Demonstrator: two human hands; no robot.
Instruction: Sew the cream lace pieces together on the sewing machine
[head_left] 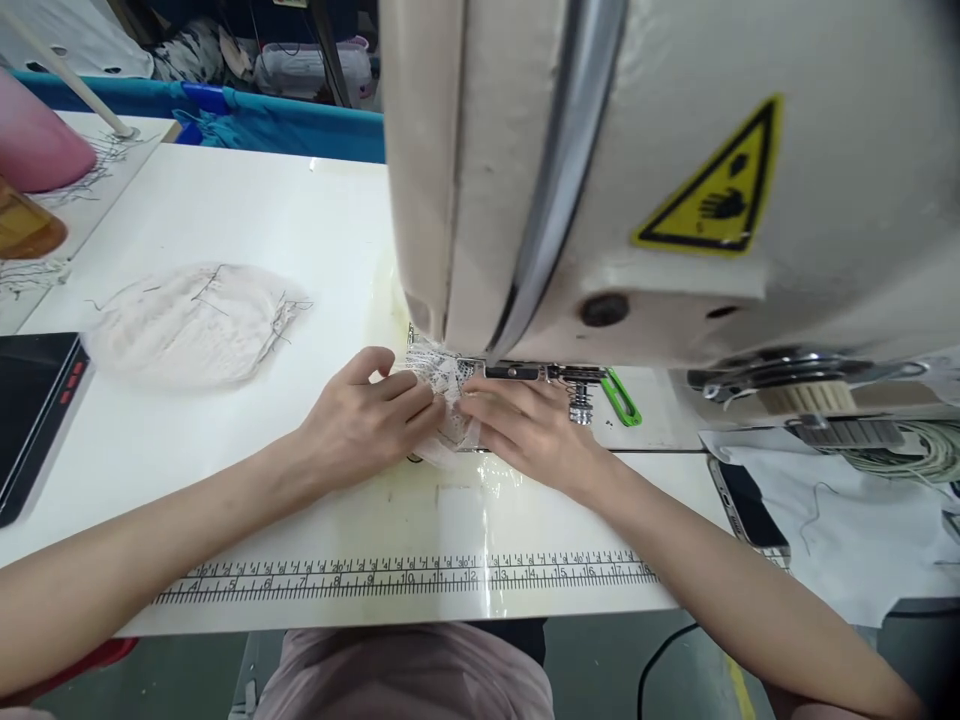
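White lace fabric [444, 372] lies under the head of a sewing machine [510, 180], by the presser area. My left hand [367, 420] is closed on the left side of the lace, fingers curled and index knuckle raised. From the right, my right hand [536, 430] pinches the lace's near edge, its fingertips close to those of the left hand. A sheer edge of the fabric [439, 452] hangs below the fingers. The needle is hidden behind the machine head and my fingers.
A sheer white fabric piece [195, 325] with loose threads lies left. Beyond it are a black device [37, 410] and a pink thread cone [41, 140]. A green thread snipper [621, 398] lies right of the needle area. A phone [750, 510] rests near white cloth. A printed ruler [405, 578] runs along the front edge.
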